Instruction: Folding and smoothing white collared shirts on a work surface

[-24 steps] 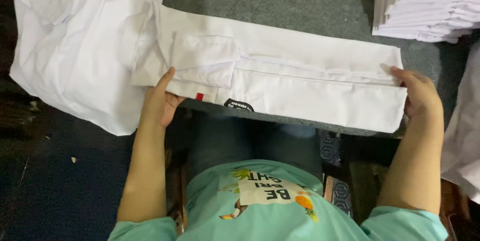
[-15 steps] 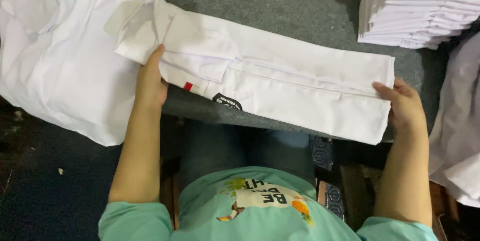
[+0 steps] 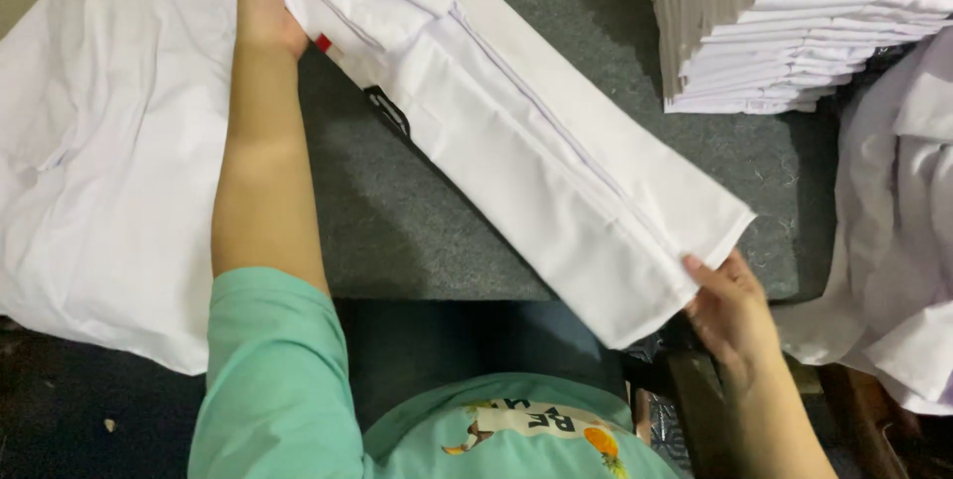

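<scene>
Left hand (image 3: 266,4) grips the upper end of the folded white garment (image 3: 516,132); right hand (image 3: 730,302) pinches its lower corner. Garment spans diagonally above the grey desk (image 3: 397,211).

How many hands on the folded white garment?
2. The left hand grips the top-left end of the folded white garment; the right hand holds its lower-right end.

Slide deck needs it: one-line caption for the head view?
Head view: left hand and right hand hold opposite ends of a folded white garment over a grey table, beside a stack of folded whites.
</scene>
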